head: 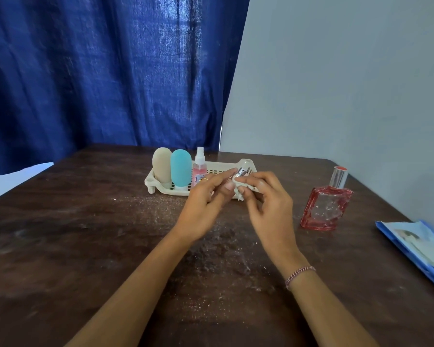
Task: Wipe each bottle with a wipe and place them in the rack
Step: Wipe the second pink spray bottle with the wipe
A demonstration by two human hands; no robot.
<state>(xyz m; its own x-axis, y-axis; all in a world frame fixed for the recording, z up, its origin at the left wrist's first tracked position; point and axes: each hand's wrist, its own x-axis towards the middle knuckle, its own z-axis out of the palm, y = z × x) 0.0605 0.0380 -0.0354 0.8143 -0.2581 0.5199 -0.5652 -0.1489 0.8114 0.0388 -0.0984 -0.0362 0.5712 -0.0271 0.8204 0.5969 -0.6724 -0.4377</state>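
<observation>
A cream rack stands on the dark wooden table, holding a beige bottle, a teal bottle and a pink spray bottle upright at its left end. My left hand grips a small bottle with a silver top in front of the rack; its body is mostly hidden by my fingers. My right hand pinches a white wipe against that bottle. A red square perfume bottle with a silver cap stands to the right.
A blue pack of wipes lies at the table's right edge. A blue curtain hangs behind the table and a grey wall stands on the right. Crumbs and dust speckle the tabletop in front of me.
</observation>
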